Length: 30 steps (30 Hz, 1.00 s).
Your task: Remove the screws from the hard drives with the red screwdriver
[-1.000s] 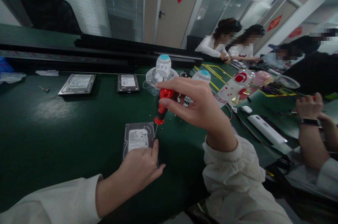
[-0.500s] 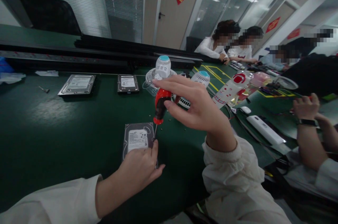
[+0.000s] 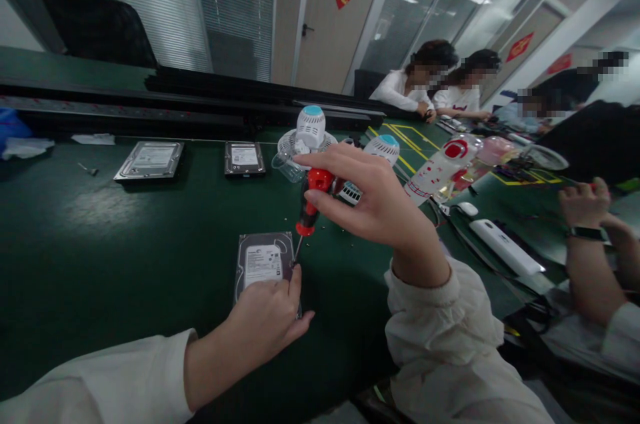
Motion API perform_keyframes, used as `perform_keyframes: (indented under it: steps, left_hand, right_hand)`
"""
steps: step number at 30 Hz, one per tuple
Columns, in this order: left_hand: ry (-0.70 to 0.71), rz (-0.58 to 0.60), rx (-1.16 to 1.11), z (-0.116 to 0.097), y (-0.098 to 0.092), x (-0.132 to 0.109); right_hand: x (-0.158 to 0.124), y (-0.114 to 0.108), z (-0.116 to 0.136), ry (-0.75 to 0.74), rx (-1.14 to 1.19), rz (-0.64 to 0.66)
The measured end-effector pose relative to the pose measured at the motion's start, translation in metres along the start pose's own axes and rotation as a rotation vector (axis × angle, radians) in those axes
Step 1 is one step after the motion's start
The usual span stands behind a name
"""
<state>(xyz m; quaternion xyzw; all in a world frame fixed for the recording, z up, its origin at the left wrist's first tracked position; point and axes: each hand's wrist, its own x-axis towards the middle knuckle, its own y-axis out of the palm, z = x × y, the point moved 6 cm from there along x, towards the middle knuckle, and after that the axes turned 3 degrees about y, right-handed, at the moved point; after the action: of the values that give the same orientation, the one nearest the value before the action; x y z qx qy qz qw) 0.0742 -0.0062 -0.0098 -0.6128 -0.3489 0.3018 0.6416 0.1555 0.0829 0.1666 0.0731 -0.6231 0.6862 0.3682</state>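
Note:
My right hand (image 3: 363, 194) is closed around the red and black handle of a screwdriver (image 3: 306, 211), index finger stretched over its top. The shaft slants down to the right edge of a hard drive (image 3: 263, 257), which lies label up on the table. My left hand (image 3: 267, 317) rests over the drive's lower part and hides it. Its index finger touches the drive's edge close to the screwdriver tip; the thumb sticks out to the right, and the other fingers are mostly hidden. Several tiny screws (image 3: 351, 245) lie right of the drive.
Two more hard drives (image 3: 151, 161) (image 3: 244, 159) lie farther back on the green table (image 3: 100, 244). Behind my right hand stand white fans (image 3: 311, 127) and a bottle (image 3: 435, 167). A white power strip (image 3: 506, 247) and a co-worker's hands (image 3: 585, 204) are at the right.
The screwdriver handle has turned in my right hand and leans a little more to the right. My left hand stays on the drive. The whole view has shifted slightly.

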Motion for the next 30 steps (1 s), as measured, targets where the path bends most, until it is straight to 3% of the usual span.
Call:
perform_keyframes:
  steps: [15, 21, 27, 30]
  left_hand:
    - [0.029, -0.061, 0.043, -0.0007, 0.0015, -0.0015]
    - [0.033, -0.055, 0.048, -0.0011, -0.0001, -0.0007]
    - [0.036, -0.034, 0.037, -0.0012, 0.0018, -0.0008]
    - [0.038, -0.026, 0.032, -0.0009, 0.0007, 0.0000]
  right_hand:
    - [0.0011, -0.0008, 0.0043, -0.031, 0.050, 0.001]
    - [0.0015, -0.0026, 0.0042, -0.037, 0.048, -0.073]
    - [0.0017, 0.0011, 0.0039, 0.002, 0.021, 0.044]
    - [0.0008, -0.0010, 0.0038, 0.007, -0.022, 0.011]
